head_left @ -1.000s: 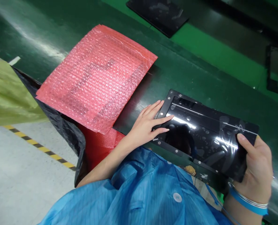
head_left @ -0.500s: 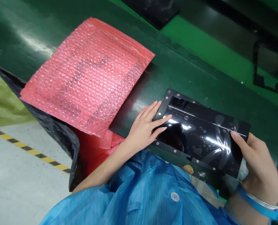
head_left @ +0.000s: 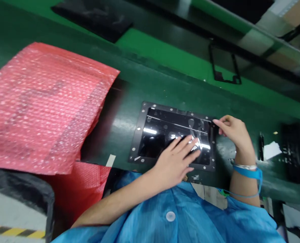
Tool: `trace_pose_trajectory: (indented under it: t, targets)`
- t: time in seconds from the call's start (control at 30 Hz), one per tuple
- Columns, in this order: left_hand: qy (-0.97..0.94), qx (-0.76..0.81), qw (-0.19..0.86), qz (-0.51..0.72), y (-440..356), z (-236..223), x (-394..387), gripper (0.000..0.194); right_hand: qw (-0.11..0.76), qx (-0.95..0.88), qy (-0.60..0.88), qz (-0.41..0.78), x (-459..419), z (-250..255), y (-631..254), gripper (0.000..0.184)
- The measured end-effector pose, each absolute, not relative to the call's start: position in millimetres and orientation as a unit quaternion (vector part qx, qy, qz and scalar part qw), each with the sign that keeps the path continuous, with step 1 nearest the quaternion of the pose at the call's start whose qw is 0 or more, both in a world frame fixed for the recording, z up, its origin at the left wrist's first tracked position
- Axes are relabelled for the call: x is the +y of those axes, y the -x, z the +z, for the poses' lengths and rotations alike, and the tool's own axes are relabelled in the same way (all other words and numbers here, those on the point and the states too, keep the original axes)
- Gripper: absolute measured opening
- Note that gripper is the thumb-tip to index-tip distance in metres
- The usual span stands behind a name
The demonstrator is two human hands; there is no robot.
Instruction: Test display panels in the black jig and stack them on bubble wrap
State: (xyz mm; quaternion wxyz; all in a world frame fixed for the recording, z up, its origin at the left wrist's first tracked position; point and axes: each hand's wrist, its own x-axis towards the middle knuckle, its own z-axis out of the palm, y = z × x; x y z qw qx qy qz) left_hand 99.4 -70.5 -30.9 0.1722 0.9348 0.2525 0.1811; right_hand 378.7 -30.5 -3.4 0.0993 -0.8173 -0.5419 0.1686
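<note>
A black screen panel [head_left: 152, 135] lies flat on the dark green table, with small round spots along its border and a shiny, creased clear film over its glass. My left hand [head_left: 175, 162] is open, its fingers spread and resting on the lower right part of the panel. At the panel's upper right corner, my right hand [head_left: 230, 130] is closed in a pinch, thumb and forefinger together. Whatever it grips there is too small to make out. A blue wrist strap [head_left: 248, 172] circles the right wrist.
Red bubble-wrap bags [head_left: 46, 108] are piled on the left, above a black-lined opening [head_left: 48, 202]. A thin black frame [head_left: 224, 65] and a dark flat panel [head_left: 91, 18] lie along the back. White paper [head_left: 271, 150] and a black pen [head_left: 261, 145] are at the right.
The panel now lies flat on the table instead of tilted in my hands. My left hand has moved from its left edge onto its face; my right hand has shifted to the upper right corner.
</note>
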Motion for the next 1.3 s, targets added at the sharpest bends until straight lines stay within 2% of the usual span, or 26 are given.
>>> trace_pose_trajectory:
  t: [0.1,0.33,0.43,0.5,0.6,0.73,0.87,1.0,1.17,1.3]
  targets:
    - [-0.960,0.181,0.157,0.144,-132.0,-37.1,-78.0,0.052,0.079,-0.510,0.833,0.201,-17.5,-9.6,-377.5,0.051]
    - [-0.971,0.184,0.076,0.130,-143.0,-43.9,-82.8,0.045,0.023,-0.510,0.844,0.164,-6.3,-7.4,-367.6,0.049]
    - [-0.973,0.182,0.072,0.119,-144.2,-39.6,-82.7,0.046,0.026,-0.508,0.845,0.164,-8.5,-7.6,-365.0,0.049]
    - [-0.975,0.160,0.099,0.115,-142.5,-34.9,-74.1,0.046,0.057,-0.502,0.847,0.169,-11.5,-8.9,-363.3,0.050]
    - [-0.965,0.169,0.139,0.142,-135.0,-27.6,-45.5,0.041,0.153,-0.472,0.848,0.188,-17.1,-12.3,-362.8,0.045]
    - [-0.916,0.353,0.056,0.182,-126.0,-24.7,-1.2,0.046,0.245,-0.444,0.838,0.201,-23.2,-16.9,-365.8,0.028]
    - [-0.905,0.386,0.011,0.176,-127.0,-26.4,20.6,0.040,0.331,-0.434,0.811,0.210,-25.2,-19.4,-368.0,0.019]
    - [-0.875,0.408,0.049,0.256,-126.5,-18.4,22.7,0.026,0.407,-0.444,0.749,0.277,-26.6,-19.2,-364.1,0.036]
    - [-0.851,0.383,0.109,0.342,-114.6,1.7,15.9,0.019,0.446,-0.452,0.674,0.377,-32.5,-19.1,-350.5,0.063]
    - [-0.823,0.386,0.139,0.393,-90.8,7.4,14.8,0.018,0.485,-0.428,0.663,0.377,-35.2,-22.6,-339.1,0.069]
